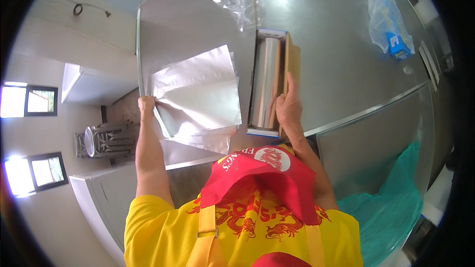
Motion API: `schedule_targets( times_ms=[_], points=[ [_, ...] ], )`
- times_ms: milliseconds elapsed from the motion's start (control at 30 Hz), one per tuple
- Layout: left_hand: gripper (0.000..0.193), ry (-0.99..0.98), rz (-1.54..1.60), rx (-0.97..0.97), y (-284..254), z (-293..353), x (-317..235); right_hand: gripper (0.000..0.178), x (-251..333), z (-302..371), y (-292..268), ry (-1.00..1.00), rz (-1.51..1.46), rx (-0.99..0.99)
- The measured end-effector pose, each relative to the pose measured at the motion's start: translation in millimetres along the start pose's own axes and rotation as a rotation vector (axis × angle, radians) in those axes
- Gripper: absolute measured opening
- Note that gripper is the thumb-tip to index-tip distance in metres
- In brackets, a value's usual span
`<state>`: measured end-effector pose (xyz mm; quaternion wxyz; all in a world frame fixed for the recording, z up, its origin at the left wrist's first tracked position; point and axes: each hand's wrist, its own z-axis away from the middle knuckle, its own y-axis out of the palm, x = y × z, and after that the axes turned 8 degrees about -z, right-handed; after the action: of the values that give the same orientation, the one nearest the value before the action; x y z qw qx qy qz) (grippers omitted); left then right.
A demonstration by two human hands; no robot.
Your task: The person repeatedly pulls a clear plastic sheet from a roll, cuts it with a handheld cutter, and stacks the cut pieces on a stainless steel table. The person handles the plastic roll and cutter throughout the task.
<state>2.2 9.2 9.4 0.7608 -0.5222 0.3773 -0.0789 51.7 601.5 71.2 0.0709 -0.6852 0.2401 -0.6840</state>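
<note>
Several silver foil sheets [203, 89] lie in an uneven stack on the metal table, left of the middle. My left hand [146, 104] is closed on the left edge of the stack, and the top sheet creases toward the grip. To the right of the sheets stands a long open cardboard box [292, 59], its length running away from me. Inside lies a shiny roll [267, 81], which looks like foil. My right hand [288, 109] grips the box's right side, fingers over the raised cardboard flap and thumb toward the roll.
A crumpled clear plastic bag [235, 2] lies beyond the box on the metal table [326, 34]. At the far right sits a blue box [398, 45] partly in a clear bag. Green netting [386, 212] covers the lower right. Stacked stools [111, 138] stand on the left.
</note>
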Motion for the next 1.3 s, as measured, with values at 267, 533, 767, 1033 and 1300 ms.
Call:
schedule_targets(
  times_ms=[267,533,767,1033,1300],
  points=[
    [0.019,0.048,-0.182,-0.206,-8.1,65.2,-29.9,0.067,2.2,0.8,-6.8,-0.038,0.042,-0.004],
    [0.029,0.765,0.009,-0.357,42.5,166.3,-136.1,0.066,4.3,1.7,-4.3,-0.063,0.038,-0.003],
    [0.028,1.236,-0.266,-0.011,98.3,342.0,-285.1,0.069,8.1,-0.1,-9.6,-0.012,0.022,0.002],
    [0.024,1.072,-0.54,0.074,128.8,334.8,-322.0,0.069,-5.1,0.7,-3.8,-0.134,-0.028,-0.084],
    [0.024,0.738,0.203,0.204,46.6,270.5,-314.4,0.068,-1.3,5.6,-3.7,-0.041,-0.029,-0.105]
  ],
)
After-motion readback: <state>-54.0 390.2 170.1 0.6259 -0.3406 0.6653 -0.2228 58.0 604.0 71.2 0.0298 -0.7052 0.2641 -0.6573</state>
